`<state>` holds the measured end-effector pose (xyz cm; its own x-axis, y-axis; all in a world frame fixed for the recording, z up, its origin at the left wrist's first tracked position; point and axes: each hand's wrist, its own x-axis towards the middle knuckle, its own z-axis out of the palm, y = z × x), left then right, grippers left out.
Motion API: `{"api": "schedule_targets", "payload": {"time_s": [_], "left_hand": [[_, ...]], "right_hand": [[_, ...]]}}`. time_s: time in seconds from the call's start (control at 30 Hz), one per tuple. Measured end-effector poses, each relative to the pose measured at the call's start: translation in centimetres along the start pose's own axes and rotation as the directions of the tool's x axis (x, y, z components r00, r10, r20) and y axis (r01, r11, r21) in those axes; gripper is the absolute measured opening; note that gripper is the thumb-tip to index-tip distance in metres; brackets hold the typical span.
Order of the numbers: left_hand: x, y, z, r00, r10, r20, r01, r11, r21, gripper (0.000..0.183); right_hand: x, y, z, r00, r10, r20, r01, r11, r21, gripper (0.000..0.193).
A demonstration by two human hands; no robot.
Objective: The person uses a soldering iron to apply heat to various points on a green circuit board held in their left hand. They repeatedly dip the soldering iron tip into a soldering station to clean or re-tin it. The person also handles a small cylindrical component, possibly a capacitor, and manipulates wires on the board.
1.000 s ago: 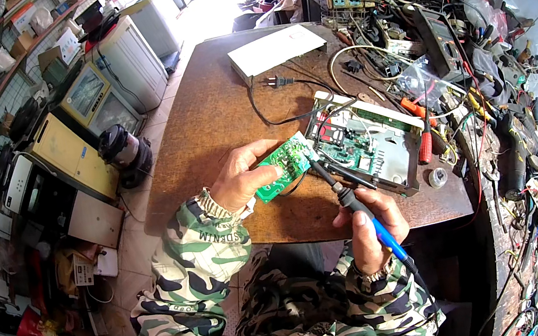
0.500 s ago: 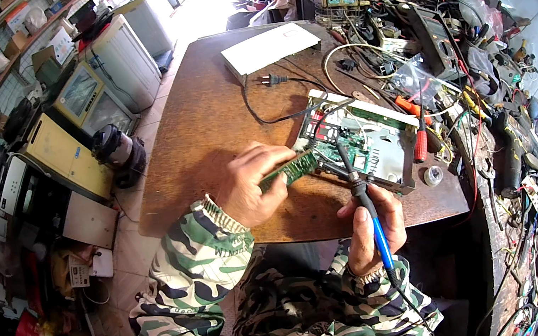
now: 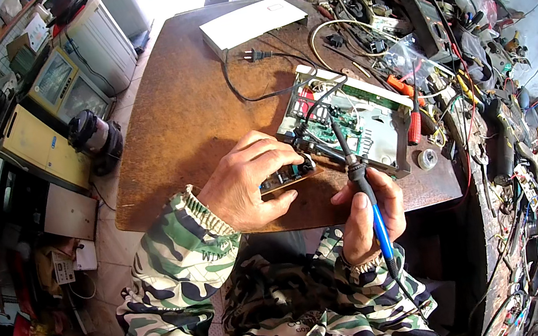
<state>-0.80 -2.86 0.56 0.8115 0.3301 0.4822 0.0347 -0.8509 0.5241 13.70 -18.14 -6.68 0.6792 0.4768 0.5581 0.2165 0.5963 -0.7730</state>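
Observation:
My left hand (image 3: 242, 181) is curled around a small circuit board (image 3: 291, 178), its component side now showing, just above the table's near part. Fingers lie over the board's far side and the thumb beside its near edge; part of it is hidden. In my right hand (image 3: 368, 214) is a soldering iron (image 3: 380, 229) with a blue handle, gripped like a pen and pointing away from me. Its dark tip overlaps the opened metal case (image 3: 391, 146) in view; whether they touch I cannot tell. Inside the case sit a green circuit board (image 3: 347, 127) and dark wires.
A white metal cover (image 3: 254, 23) lies at the table's far side, near a black power plug (image 3: 256, 55). A red-handled screwdriver (image 3: 414, 126) and a small round tin (image 3: 427, 159) are right of the case. Tangled cables and tools crowd the right side.
The small circuit board has been turned in my left hand, from its green side to its component side. My right hand still holds the soldering iron. The whole view has shifted slightly.

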Motion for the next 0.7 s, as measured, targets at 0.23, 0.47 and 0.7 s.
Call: {"api": "schedule_targets", "payload": {"time_s": [0.23,0.47,0.7], "left_hand": [[-0.05,0.18,-0.19,0.999,-0.046,0.024,0.047,0.999,-0.009,0.047],[-0.21,-0.09,-0.24,0.997,-0.056,0.060,0.058,0.998,-0.029,0.046],[-0.13,0.10,-0.29,0.996,-0.046,0.081,0.048,0.999,-0.022,0.049]], "right_hand": [[0.08,-0.05,-0.15,1.000,-0.020,0.000,0.020,1.000,-0.010,0.040],[0.38,0.23,-0.15,0.995,-0.063,-0.078,0.063,0.998,-0.008,0.042],[0.32,-0.06,-0.63,1.000,-0.018,-0.017,0.019,1.000,0.011,0.040]]}}
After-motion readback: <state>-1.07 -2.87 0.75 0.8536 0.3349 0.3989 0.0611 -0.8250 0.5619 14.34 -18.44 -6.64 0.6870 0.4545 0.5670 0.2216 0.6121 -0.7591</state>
